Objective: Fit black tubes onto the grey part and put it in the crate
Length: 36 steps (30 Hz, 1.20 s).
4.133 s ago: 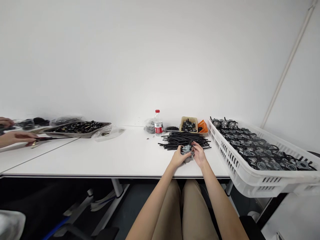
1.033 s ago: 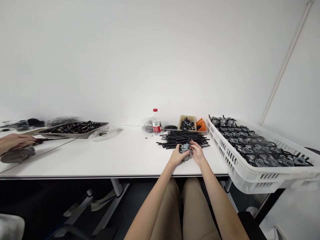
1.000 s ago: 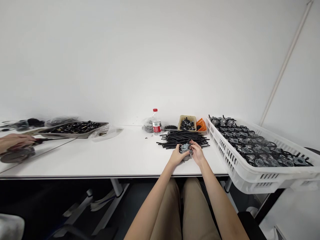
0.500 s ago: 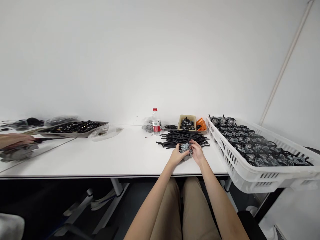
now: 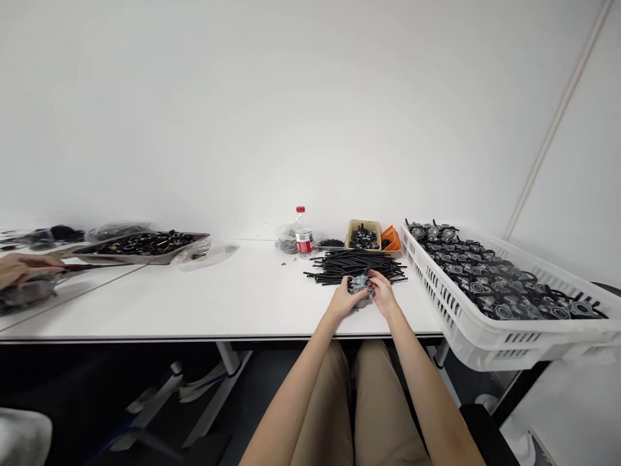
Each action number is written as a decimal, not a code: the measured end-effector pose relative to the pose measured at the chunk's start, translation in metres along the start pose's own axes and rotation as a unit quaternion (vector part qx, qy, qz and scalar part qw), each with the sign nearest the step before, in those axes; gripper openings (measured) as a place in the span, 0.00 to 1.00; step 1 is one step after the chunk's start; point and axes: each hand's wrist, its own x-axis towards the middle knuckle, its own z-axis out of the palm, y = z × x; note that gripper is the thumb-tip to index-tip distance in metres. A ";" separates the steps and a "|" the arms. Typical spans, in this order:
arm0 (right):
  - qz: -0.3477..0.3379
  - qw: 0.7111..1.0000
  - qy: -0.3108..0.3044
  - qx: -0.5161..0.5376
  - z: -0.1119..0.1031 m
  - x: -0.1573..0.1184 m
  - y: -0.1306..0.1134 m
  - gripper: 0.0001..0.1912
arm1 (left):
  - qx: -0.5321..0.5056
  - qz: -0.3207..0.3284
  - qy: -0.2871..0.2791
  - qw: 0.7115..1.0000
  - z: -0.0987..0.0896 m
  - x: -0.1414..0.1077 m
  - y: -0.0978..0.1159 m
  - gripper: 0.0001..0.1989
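Note:
Both my hands meet over the front part of the white table (image 5: 233, 304), around a small grey metal carburetor (image 5: 359, 283). My left hand (image 5: 343, 299) grips it from the left, thumb across its near side. On the other side, my right hand (image 5: 381, 291) has its fingers closed against the carburetor's right and upper edge; a small dark part shows by the fingertips, too small to make out. Just behind the hands lies a pile of black rubber hoses (image 5: 356, 264).
A white slotted crate (image 5: 528, 336) of carburetors with hoses stands at the right. Behind the hoses are a beige bin (image 5: 363, 225) of small parts, an orange basket (image 5: 391, 237) and a bottle (image 5: 304, 241). Leftward lie a parts tray (image 5: 145, 255) and a co-worker's hand (image 5: 22, 268).
My hands stay at the same place around the carburetor, with only slight finger movement. At the left, the co-worker's hand and the object under it have shifted a little leftward.

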 end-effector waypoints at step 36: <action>-0.004 1.000 -0.010 -0.007 0.002 -0.001 0.000 0.13 | 0.010 0.006 0.001 1.000 0.000 0.000 -0.002 0.26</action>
